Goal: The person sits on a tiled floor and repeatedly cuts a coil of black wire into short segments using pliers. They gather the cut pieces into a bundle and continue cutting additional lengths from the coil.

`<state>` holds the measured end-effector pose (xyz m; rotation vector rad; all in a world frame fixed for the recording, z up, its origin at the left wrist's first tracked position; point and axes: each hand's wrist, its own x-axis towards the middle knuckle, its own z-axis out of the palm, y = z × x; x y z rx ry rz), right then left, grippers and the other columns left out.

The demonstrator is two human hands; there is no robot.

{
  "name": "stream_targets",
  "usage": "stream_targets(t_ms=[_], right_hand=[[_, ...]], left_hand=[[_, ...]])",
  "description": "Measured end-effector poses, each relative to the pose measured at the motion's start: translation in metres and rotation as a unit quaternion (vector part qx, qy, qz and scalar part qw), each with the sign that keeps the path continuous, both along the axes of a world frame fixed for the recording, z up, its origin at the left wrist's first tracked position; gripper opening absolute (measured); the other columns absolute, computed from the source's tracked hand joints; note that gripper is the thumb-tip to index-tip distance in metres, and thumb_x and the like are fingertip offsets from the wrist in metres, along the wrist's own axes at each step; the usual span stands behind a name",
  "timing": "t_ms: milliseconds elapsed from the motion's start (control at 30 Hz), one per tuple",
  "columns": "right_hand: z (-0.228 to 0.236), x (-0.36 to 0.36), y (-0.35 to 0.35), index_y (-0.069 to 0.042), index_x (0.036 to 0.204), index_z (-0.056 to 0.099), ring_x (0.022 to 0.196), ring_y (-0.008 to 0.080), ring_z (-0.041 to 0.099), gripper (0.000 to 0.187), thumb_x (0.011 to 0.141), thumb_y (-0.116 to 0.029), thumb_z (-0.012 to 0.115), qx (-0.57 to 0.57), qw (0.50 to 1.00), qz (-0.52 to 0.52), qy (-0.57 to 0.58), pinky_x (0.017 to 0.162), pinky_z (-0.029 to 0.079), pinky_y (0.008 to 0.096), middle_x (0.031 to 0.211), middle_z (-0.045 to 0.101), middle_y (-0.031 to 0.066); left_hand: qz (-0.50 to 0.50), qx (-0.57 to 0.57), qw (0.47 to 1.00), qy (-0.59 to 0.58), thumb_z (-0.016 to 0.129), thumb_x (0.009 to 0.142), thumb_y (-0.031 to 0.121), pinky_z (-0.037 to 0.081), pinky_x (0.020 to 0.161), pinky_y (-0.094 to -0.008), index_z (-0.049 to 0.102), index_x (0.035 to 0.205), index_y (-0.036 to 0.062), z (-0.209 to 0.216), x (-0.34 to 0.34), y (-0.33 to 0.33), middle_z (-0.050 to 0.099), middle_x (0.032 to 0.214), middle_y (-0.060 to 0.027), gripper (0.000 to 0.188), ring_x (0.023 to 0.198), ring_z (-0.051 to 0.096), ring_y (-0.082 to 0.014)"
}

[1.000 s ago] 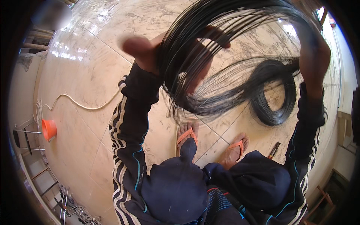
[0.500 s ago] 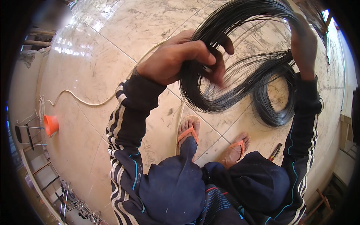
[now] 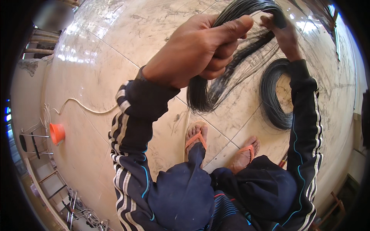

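Observation:
A loose coil of thin dark wire is held up in front of me, its strands hanging in a bent loop above the tiled floor. My left hand is closed around one side of it, thumb pressed over curled fingers. At the far right of the loop, my right hand grips the other side, its fingers partly hidden by the strands. Below my right hand, a second round coil of black wire lies on the floor, partly covered by my right sleeve.
My feet in orange flip-flops are on the tiles. Beside my right knee, a red-handled tool shows partly. An orange bucket stands at the left, near a pale cable snaking over the floor. Metal-framed furniture lines the left edge.
My left hand has moved up and right and closed more tightly on the wire. My right hand has shifted left with the loop, which is narrower and uncovers more of the floor coil.

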<state>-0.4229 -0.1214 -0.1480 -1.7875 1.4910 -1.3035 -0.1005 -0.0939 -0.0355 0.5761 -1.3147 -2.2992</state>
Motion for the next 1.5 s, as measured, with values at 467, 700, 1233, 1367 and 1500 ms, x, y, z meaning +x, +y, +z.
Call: stream_targets(t_ms=[467,700,1233,1367,1500], right_hand=[[0.036,0.215,0.161,0.000,0.135,0.044,0.120,0.0353,0.049,0.083,0.067,-0.020,0.088,-0.179,0.956,0.170,-0.158,0.099,0.042,0.0437,0.128,0.048,0.0199],[0.011,0.234,0.175,0.002,0.147,0.013,0.129,0.0356,0.044,0.105,0.074,-0.024,0.083,-0.207,0.959,0.101,-0.168,0.107,0.035,0.0468,0.128,0.048,0.0240],[-0.142,0.145,0.129,-0.006,0.102,0.063,0.085,0.0278,0.058,0.019,0.083,-0.004,0.063,-0.106,0.991,0.010,0.079,0.089,0.045,0.0382,0.082,0.059,0.0093],[-0.130,0.114,0.107,-0.004,0.110,0.059,0.101,0.0277,0.059,0.023,0.087,-0.004,0.058,-0.108,0.985,0.029,0.130,0.100,0.041,0.0408,0.099,0.063,0.0105],[-0.120,0.109,0.105,-0.006,0.121,0.056,0.117,0.0274,0.053,0.036,0.085,-0.004,0.058,-0.127,0.973,0.021,0.190,0.106,0.038,0.0417,0.117,0.059,0.0109]], left_hand=[[0.195,-0.077,0.975,-0.072,0.045,0.104,0.026,0.020,0.036,-0.0193,0.039,0.080,0.0152,0.081,-0.005,-0.048,0.025,0.060,0.0085,0.027,0.042,0.022,-0.0025],[0.214,-0.048,0.976,0.000,0.043,0.104,0.020,0.022,0.036,-0.0190,0.039,0.081,0.0130,0.085,0.001,-0.068,0.027,0.061,0.0076,0.024,0.044,0.024,-0.0027],[0.128,0.084,0.986,0.058,0.038,0.106,0.023,0.025,0.038,-0.0210,0.045,0.096,0.0008,0.145,0.039,-0.019,0.026,0.062,0.0024,0.025,0.044,0.024,-0.0056],[0.164,0.057,0.982,0.077,0.036,0.107,0.027,0.023,0.036,-0.0225,0.045,0.099,0.0019,0.147,0.057,0.000,0.026,0.062,0.0019,0.028,0.043,0.022,-0.0064],[0.171,0.022,0.979,0.107,0.035,0.107,0.028,0.023,0.036,-0.0229,0.044,0.101,0.0021,0.156,0.073,0.005,0.026,0.062,0.0013,0.028,0.043,0.022,-0.0070]])
